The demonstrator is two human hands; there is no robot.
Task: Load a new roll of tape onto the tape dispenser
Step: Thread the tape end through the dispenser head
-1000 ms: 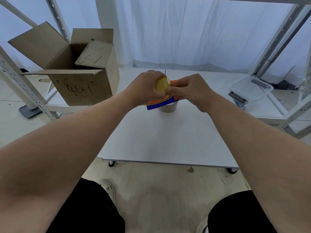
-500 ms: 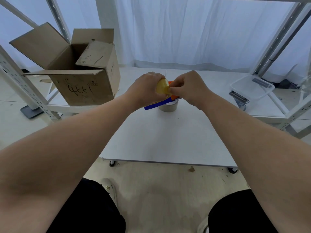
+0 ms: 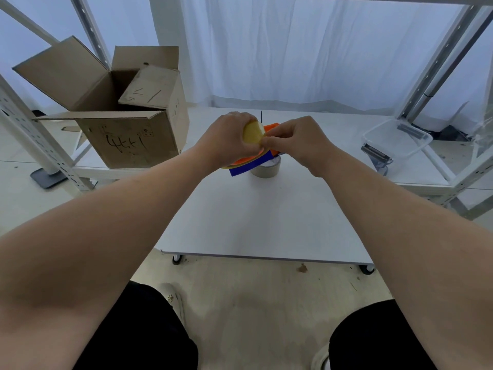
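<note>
A view from a head-worn camera looks down along two bare forearms that reach out over a white table (image 3: 266,222). The two hands meet above the table's far half. The left hand (image 3: 226,141) is curled closed around a yellowish roll of tape (image 3: 253,132), whose rounded side shows between the thumb and the fingers wrapped over its top. The right hand (image 3: 301,141) is also closed, its fingertips (image 3: 266,142) pinched together right at the roll's near right edge, touching it; whether they grip a loose end of tape cannot be told. Beneath and behind the hands sits the tape dispenser (image 3: 250,162), orange with a dark blue part poking out lower left; the hands hide most of it, and whether the left hand also holds it is unclear. Just below the dispenser, a second roll of tape (image 3: 266,169), pale and greyish, rests flat on the table. To the left, on a lower shelf, stands an open cardboard box (image 3: 128,129) with handwriting on its front. To the right lies a clear plastic bin (image 3: 397,137). White curtains (image 3: 293,49) hang behind.
</note>
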